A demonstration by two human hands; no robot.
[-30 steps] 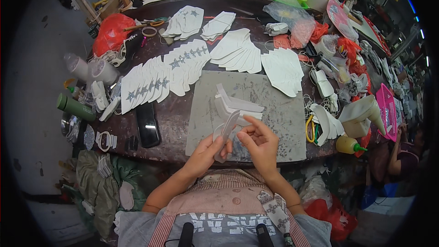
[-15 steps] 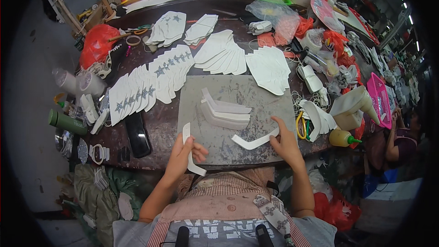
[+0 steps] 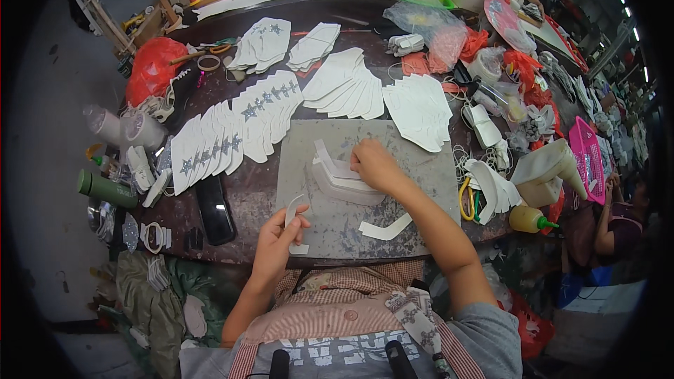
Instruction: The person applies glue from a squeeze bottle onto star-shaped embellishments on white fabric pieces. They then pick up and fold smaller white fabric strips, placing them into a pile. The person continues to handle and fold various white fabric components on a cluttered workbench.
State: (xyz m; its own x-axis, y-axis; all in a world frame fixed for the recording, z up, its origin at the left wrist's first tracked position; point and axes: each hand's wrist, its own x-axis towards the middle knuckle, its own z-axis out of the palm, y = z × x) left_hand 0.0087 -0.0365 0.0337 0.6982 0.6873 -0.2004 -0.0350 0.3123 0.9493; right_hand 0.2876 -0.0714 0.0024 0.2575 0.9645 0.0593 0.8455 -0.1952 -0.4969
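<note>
Lettering (image 3: pixel 319 352) in pale, broken blocks crosses the grey shirt (image 3: pixel 488 337) at the near edge; smaller pale print marks the green bottle (image 3: pixel 105 188) at the left. The left hand (image 3: pixel 277 238) stands upright over the near left of the grey board (image 3: pixel 430 175), its thumb and curled fingers closed on a white strip (image 3: pixel 294 209), thin, smooth and bent. The right hand (image 3: pixel 376 167) is palm down, its forearm slanting in from the near right; its fingers are bunched together at the far right part of the strip stack (image 3: pixel 345 188), and whether they pinch a layer cannot be told. That stack of bent, pale pieces lies in the middle of the board, whose surface is blotched and scuffed. A loose strip (image 3: pixel 386 229), shaped like a shallow V, lies flat near right. Beyond, flat white panels (image 3: pixel 344 84) fan out on the dark tabletop (image 3: pixel 249 200).
</note>
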